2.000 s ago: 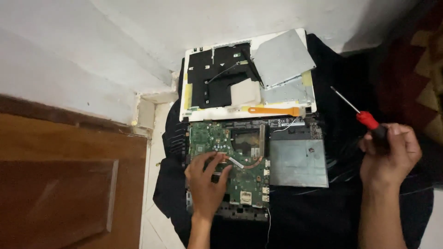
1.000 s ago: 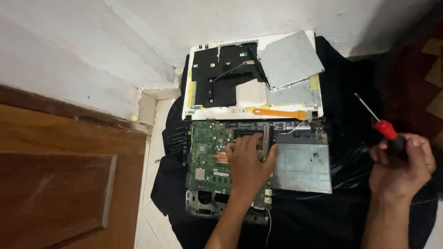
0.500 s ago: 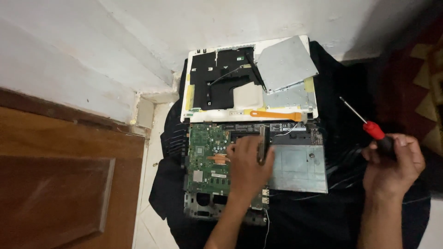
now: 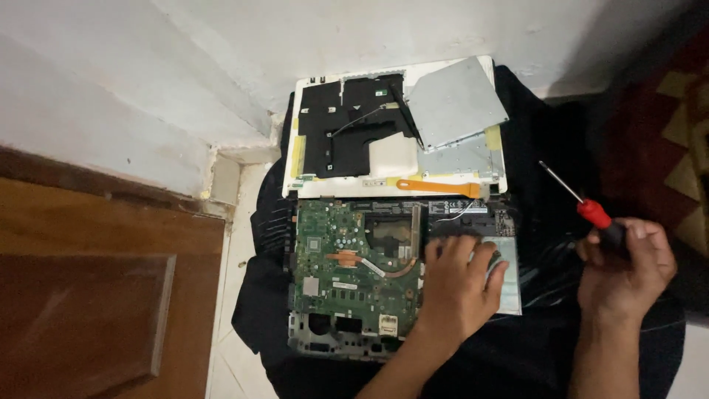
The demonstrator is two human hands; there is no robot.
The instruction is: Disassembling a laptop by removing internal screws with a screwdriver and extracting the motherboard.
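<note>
An opened laptop base lies on a black cloth (image 4: 546, 222), its green circuit board (image 4: 347, 258) with a copper heat pipe exposed. My left hand (image 4: 459, 284) rests flat, fingers spread, on the right side of the base over the silver metal plate (image 4: 509, 284). My right hand (image 4: 628, 270) hovers to the right above the cloth, shut on a screwdriver (image 4: 587, 207) with a red and black handle, its shaft pointing up and left.
The removed white cover (image 4: 325, 181) with black lining lies behind the base, carrying a silver drive (image 4: 454, 100) and an orange pry tool (image 4: 436, 186). A white wall runs behind. A brown wooden door (image 4: 88, 295) is at left, a patterned rug (image 4: 683, 125) at right.
My left hand moved from the green board rightward onto the silver plate side. My right hand with the screwdriver stayed to the right, shifting only slightly.
</note>
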